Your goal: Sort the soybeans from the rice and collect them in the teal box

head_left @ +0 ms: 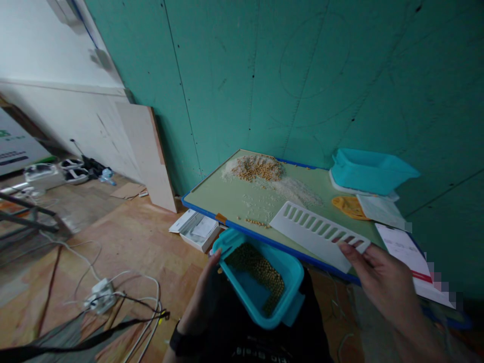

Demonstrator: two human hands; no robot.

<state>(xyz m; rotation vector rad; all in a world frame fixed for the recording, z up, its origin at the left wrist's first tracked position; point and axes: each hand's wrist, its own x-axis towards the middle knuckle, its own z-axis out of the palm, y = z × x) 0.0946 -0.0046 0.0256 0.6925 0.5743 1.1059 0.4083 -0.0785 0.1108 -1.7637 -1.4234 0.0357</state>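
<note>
My left hand (209, 272) grips the left end of a blue plastic container (293, 297), held at the table's front edge above my lap. Inside the container lie dark green beans (242, 257) and tan soybeans (273, 280). My right hand (381, 275) is closed on the right end of a white slotted plastic strip (306, 237), which rests over the table near its front edge. Beyond the strip, a heap of soybeans (257, 169) mixed with white rice-like grains (298, 190) spreads across the tabletop. A short row of soybeans (257, 222) lies close to the container.
At the table's (212, 194) back right stands another blue container (372, 171). A yellow cloth item (350, 206) and papers (403, 247) lie before it. Below the table's left side is an open white box (198, 232); a power strip with cables (101, 296) is on the floor. A green wall (264, 75) rises behind.
</note>
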